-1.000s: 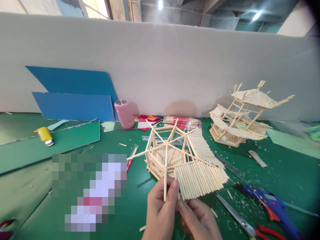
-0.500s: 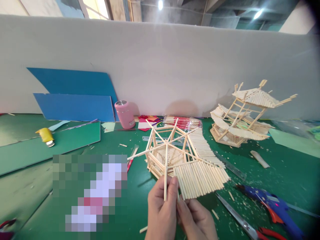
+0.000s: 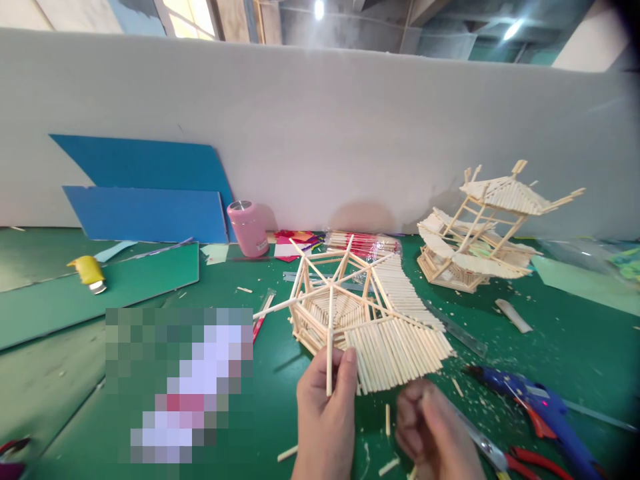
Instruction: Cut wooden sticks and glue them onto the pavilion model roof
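A hexagonal pavilion model of wooden sticks [image 3: 333, 313] stands on the green tabletop before me, its spokes meeting at a raised centre. Rows of sticks form roof panels [image 3: 397, 353] on its right and front-right sides. My left hand [image 3: 327, 393] pinches the model's front, thumb at the near edge of the front panel, beside the spoke that points toward me. My right hand [image 3: 433, 427] is apart from the model, slightly blurred, fingers curled in below the panel's outer edge; whatever they may hold is hidden. The scissors [image 3: 487, 450] lie partly behind that hand.
A blue glue gun [image 3: 537, 407] lies at right, amid wood scraps. Behind it stands a second stick pavilion [image 3: 480, 233]. A pink flask [image 3: 249, 229], packed sticks [image 3: 363, 244] and blue boards [image 3: 150, 213] line the back. A yellow cutter [image 3: 89, 272] is at left.
My right hand has come away from the front panel and moved right, toward the scissors. Loose stick pieces now show on the table where it was. My left hand keeps its grip.
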Available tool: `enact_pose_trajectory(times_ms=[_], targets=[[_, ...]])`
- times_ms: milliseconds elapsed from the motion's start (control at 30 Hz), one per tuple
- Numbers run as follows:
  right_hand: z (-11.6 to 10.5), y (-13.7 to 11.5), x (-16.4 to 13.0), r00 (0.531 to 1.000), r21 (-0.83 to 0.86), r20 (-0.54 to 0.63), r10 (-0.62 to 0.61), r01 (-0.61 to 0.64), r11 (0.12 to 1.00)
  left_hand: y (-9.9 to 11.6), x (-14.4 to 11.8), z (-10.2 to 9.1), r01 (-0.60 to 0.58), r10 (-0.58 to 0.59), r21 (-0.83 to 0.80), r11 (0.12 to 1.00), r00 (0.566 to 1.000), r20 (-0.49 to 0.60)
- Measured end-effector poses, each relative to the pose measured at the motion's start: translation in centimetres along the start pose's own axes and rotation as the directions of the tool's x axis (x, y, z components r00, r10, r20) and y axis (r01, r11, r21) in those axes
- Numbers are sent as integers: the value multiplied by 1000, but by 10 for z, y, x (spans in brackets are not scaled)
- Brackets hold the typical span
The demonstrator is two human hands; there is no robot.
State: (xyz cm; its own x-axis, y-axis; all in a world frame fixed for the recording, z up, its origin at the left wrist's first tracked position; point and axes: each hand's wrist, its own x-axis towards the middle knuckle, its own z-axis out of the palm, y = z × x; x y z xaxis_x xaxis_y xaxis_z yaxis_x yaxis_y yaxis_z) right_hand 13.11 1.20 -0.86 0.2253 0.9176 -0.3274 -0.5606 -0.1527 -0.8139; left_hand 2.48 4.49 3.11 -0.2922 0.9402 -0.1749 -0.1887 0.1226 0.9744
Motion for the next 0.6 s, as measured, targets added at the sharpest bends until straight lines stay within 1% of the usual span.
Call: enact_pose_trajectory(times_ms=[67, 100, 167, 200, 233, 300, 400, 467, 500, 600], targets=[[-11, -17, 12, 995, 8, -63, -76, 76, 997, 1, 0, 0, 17, -17, 10, 1000, 1000, 0], [-16, -28, 20, 988, -34, -87, -128, 125, 992, 2, 0, 0, 24, -24, 8, 1000, 1000, -2], [-22, -52, 40, 972, -170, -94, -218, 200, 965, 5, 0, 1, 39, -38, -3, 999, 999, 4], [-25, -64, 51, 966, -257, -89, -244, 214, 942, 7, 0, 1, 45, -45, -11, 999, 999, 8], [-26, -74, 62, 968, -302, -87, -237, 201, 932, 8, 0, 2, 50, -50, -18, 999, 999, 12], [-26, -88, 81, 981, -365, -59, -184, 150, 919, 11, -1, 2, 60, -60, -30, 998, 998, 21], [-19, -95, 95, 1000, -398, 18, 4, 3, 917, 12, -1, 2, 80, -78, -55, 995, 996, 30], [-13, -94, 95, 992, -378, 72, 103, -69, 923, 12, 0, 1, 92, -90, -71, 993, 995, 32], [-11, -93, 93, 987, -361, 94, 129, -87, 929, 11, 0, 1, 94, -91, -76, 993, 995, 35], [-6, -90, 85, 979, -314, 138, 151, -102, 944, 11, 1, -1, 95, -91, -78, 992, 995, 52]])
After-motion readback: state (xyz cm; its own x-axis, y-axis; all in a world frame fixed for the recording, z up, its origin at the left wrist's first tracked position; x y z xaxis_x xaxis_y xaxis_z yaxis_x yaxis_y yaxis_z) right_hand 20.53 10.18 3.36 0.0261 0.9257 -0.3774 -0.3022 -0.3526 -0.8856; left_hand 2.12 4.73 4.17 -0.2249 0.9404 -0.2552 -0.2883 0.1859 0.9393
